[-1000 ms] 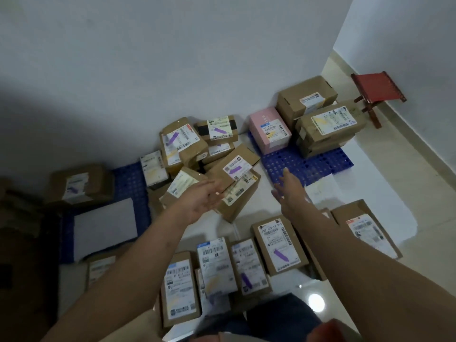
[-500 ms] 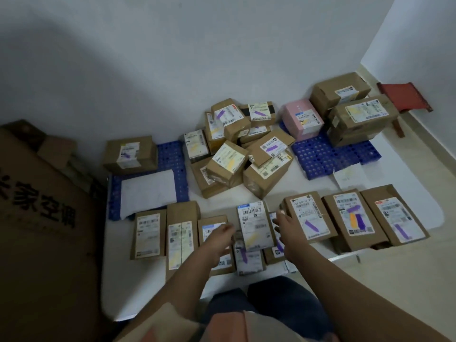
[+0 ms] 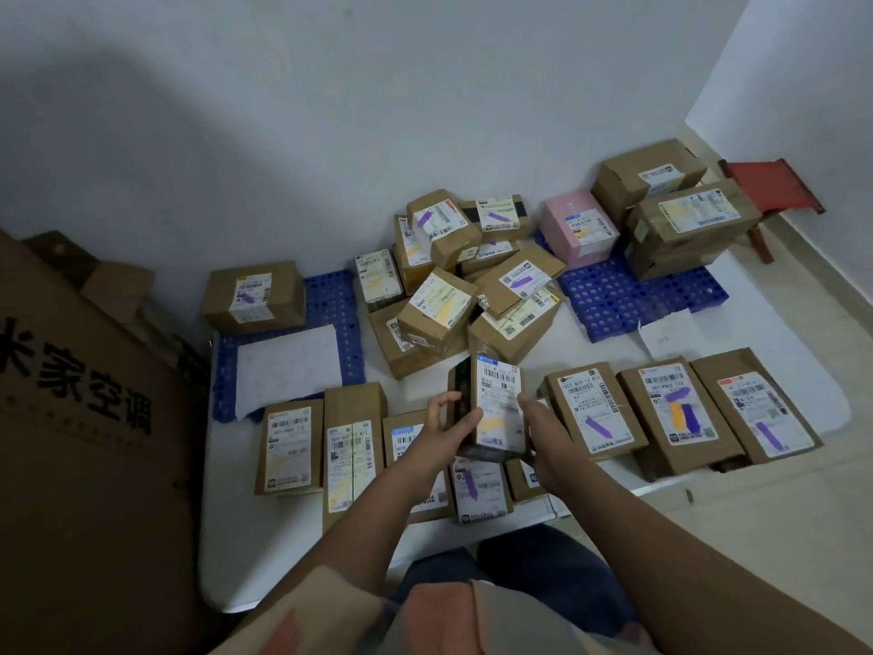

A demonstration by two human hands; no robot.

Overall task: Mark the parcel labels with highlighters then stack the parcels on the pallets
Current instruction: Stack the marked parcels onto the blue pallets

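Both hands hold up a small dark parcel point(image 3: 496, 404) with a white label bearing a yellow mark. My left hand point(image 3: 441, 425) grips its left side and my right hand point(image 3: 543, 430) grips its right side. It is lifted above a front row of brown parcels point(image 3: 593, 408) lying label-up on a white sheet point(image 3: 264, 550). Behind them a heap of marked parcels point(image 3: 439, 304) sits between two blue pallets. The left pallet point(image 3: 330, 300) carries one brown parcel point(image 3: 252, 295) and a white sheet of paper. The right pallet point(image 3: 628, 300) carries a pink parcel point(image 3: 578, 229) and stacked brown ones point(image 3: 685, 224).
A large brown carton with black characters point(image 3: 80, 418) stands at the left. A red stool point(image 3: 770, 186) sits in the right corner by the wall. A loose paper point(image 3: 671, 335) lies on the sheet. My knees are at the bottom edge.
My hands drew back from the heap to the front row, closed on the small dark parcel and raised it. The camera view swung left.
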